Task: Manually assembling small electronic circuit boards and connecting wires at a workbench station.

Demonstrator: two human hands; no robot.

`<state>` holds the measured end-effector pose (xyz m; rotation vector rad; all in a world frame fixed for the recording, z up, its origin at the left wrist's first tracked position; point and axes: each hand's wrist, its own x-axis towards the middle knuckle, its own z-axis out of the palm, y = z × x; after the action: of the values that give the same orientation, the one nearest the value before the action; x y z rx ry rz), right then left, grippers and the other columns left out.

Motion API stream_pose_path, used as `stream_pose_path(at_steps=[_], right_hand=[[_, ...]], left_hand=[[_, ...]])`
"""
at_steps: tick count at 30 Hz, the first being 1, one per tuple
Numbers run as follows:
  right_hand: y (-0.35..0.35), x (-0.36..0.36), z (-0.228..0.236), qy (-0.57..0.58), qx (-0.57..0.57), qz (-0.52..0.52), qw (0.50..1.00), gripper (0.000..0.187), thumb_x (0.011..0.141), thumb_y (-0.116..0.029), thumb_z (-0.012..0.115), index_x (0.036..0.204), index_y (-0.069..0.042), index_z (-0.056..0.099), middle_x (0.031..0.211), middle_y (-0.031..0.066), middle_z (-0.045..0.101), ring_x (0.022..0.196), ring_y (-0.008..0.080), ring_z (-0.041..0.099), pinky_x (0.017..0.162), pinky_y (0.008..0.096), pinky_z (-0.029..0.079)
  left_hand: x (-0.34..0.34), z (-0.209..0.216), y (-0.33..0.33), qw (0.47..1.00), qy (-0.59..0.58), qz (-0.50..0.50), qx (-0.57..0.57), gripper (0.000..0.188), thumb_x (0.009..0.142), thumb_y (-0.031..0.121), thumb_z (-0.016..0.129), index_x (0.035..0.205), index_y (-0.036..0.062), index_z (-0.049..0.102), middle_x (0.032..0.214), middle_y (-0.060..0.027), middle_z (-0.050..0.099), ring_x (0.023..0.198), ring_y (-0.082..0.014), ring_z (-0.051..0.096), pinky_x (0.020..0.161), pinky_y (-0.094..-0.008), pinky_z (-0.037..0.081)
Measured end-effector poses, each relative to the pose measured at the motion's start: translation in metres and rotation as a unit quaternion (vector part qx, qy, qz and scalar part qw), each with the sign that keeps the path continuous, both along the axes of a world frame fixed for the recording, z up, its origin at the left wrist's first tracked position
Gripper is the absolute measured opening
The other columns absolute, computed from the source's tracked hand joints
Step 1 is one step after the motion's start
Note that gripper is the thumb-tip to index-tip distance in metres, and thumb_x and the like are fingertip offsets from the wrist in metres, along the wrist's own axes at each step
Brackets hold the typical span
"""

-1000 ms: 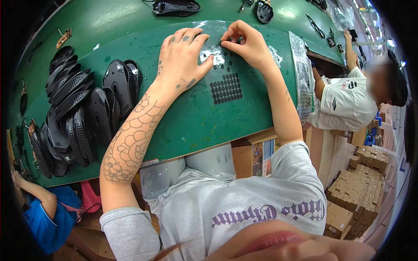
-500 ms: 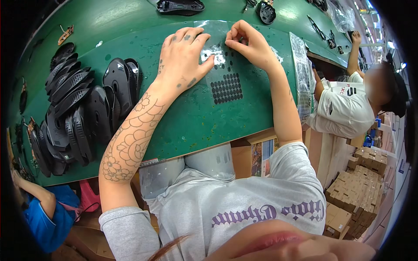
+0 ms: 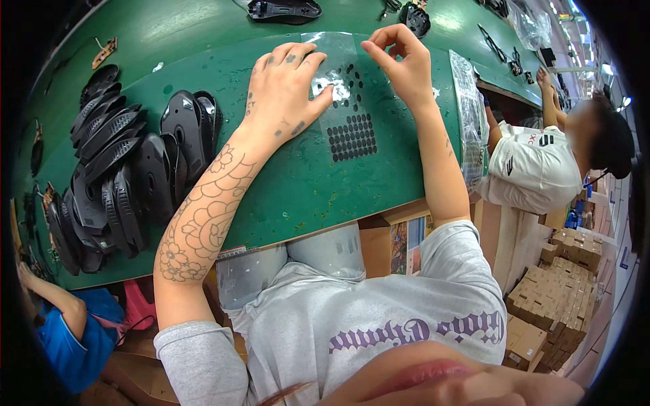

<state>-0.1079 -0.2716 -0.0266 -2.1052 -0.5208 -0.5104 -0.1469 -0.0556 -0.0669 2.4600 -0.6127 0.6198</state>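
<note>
A clear plastic sheet [image 3: 333, 42] lies on the green table, bearing rows of small black oval pads [image 3: 352, 139]. The rows are full and tight at the near end, while only scattered pads show farther up. My left hand [image 3: 283, 86] rests flat on the sheet's left edge, fingers stretched away from me and thumb out over the film. My right hand [image 3: 405, 64] is lifted beside the sheet's upper right edge. Its thumb and forefinger are drawn together and the other fingers are curled; anything between the tips is too small to make out.
Black computer mouse shells [image 3: 112, 152] are heaped left of my left arm. Another shell [image 3: 284, 10] and a round black part [image 3: 415, 20] lie at the far side. Clear plastic wrap [image 3: 467, 108] covers the table's right edge. A co-worker in white [image 3: 535, 162] sits to the right.
My right hand has moved away from the pads, up and to the right, uncovering several scattered pads. My left hand has stayed in place. The far shell has shifted slightly right.
</note>
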Motion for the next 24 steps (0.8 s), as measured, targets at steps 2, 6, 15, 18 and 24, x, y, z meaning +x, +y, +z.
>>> stream_pose_path(at_steps=[2, 6, 15, 18, 24], right_hand=[[-0.002, 0.0, 0.0, 0.047, -0.018, 0.023, 0.998, 0.018, 0.078, -0.004, 0.072, 0.092, -0.006, 0.062, 0.082, -0.0005, 0.067, 0.07, 0.0106, 0.058, 0.066, 0.0229, 0.045], [0.005, -0.004, -0.001, 0.118, -0.066, 0.061, 0.989, 0.017, 0.077, -0.003, 0.073, 0.09, -0.006, 0.062, 0.081, -0.0006, 0.068, 0.071, 0.0104, 0.058, 0.066, 0.0226, 0.045], [0.01, -0.011, 0.004, 0.162, -0.087, 0.067, 0.981, 0.013, 0.079, -0.002, 0.071, 0.086, -0.007, 0.061, 0.084, -0.0037, 0.068, 0.07, 0.007, 0.052, 0.067, 0.0196, 0.039], [0.008, -0.012, 0.005, 0.169, -0.096, 0.065, 0.979, 0.015, 0.08, -0.002, 0.071, 0.087, -0.007, 0.059, 0.083, -0.003, 0.067, 0.071, 0.0074, 0.052, 0.068, 0.0202, 0.04], [0.006, -0.011, 0.001, 0.206, -0.026, 0.147, 0.967, 0.015, 0.081, -0.001, 0.07, 0.087, -0.007, 0.057, 0.084, -0.0019, 0.067, 0.071, 0.0079, 0.053, 0.069, 0.021, 0.04]], left_hand=[[0.0, 0.0, 0.0, 1.0, -0.015, -0.001, -0.003, 0.04, 0.08, 0.03, 0.067, 0.116, 0.0105, 0.065, 0.125, -0.0045, 0.061, 0.12, -0.0227, 0.053, 0.102, -0.041, 0.039], [0.0, -0.001, 0.001, 1.0, -0.011, 0.002, 0.001, 0.041, 0.081, 0.029, 0.067, 0.117, 0.0112, 0.064, 0.127, -0.0034, 0.06, 0.121, -0.0221, 0.052, 0.103, -0.0408, 0.039], [0.0, 0.001, 0.0, 1.0, 0.004, 0.002, 0.009, 0.042, 0.082, 0.029, 0.068, 0.12, 0.0121, 0.064, 0.13, -0.0013, 0.058, 0.122, -0.0211, 0.051, 0.105, -0.0404, 0.038], [0.0, 0.002, 0.0, 1.0, 0.002, 0.003, 0.009, 0.042, 0.081, 0.029, 0.068, 0.119, 0.0119, 0.064, 0.13, -0.0013, 0.058, 0.122, -0.0212, 0.051, 0.105, -0.0405, 0.038], [-0.001, -0.001, 0.001, 1.0, 0.006, 0.004, 0.006, 0.042, 0.081, 0.028, 0.068, 0.119, 0.0118, 0.064, 0.129, -0.001, 0.058, 0.122, -0.0212, 0.051, 0.104, -0.0407, 0.038]])
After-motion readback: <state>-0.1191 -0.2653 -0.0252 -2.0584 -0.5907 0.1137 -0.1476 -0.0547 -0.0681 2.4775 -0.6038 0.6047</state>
